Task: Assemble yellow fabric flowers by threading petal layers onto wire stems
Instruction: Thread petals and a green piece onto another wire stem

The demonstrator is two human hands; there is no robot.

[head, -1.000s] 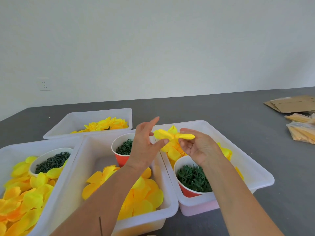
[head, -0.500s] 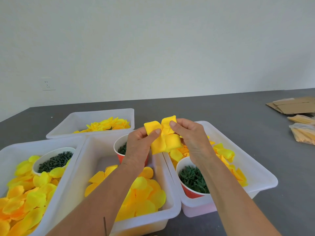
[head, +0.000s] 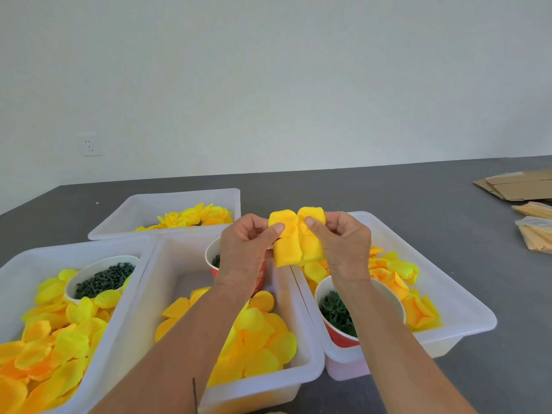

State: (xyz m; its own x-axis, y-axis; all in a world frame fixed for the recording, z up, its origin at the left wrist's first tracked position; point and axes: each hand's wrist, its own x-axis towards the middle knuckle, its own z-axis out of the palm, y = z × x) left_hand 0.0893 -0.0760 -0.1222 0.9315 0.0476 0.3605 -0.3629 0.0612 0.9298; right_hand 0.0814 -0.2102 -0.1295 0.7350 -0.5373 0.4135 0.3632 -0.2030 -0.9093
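A yellow fabric petal layer [head: 294, 240] hangs in the air above the bins, folded so its lobes face me. My left hand [head: 246, 249] pinches its upper left lobe between thumb and fingers. My right hand [head: 343, 243] pinches the upper right lobe the same way. A thin dark wire stem [head: 194, 394] pokes up at the bottom edge by my left forearm. Finished yellow flowers [head: 194, 216] lie in the far white bin [head: 143, 204].
Three white bins of loose yellow petals sit in front: left [head: 30, 258], middle [head: 185, 264], right [head: 448, 294]. Cups of dark green parts stand in them: a white cup [head: 101, 279] and two red cups [head: 346, 321], [head: 215, 259]. Cardboard [head: 513, 185] and bagged petals [head: 534, 234] lie far right.
My left hand closed in from open fingers onto the petal layer. Both hands raised the layer and now hold it stretched between them, a little higher than half a second ago.
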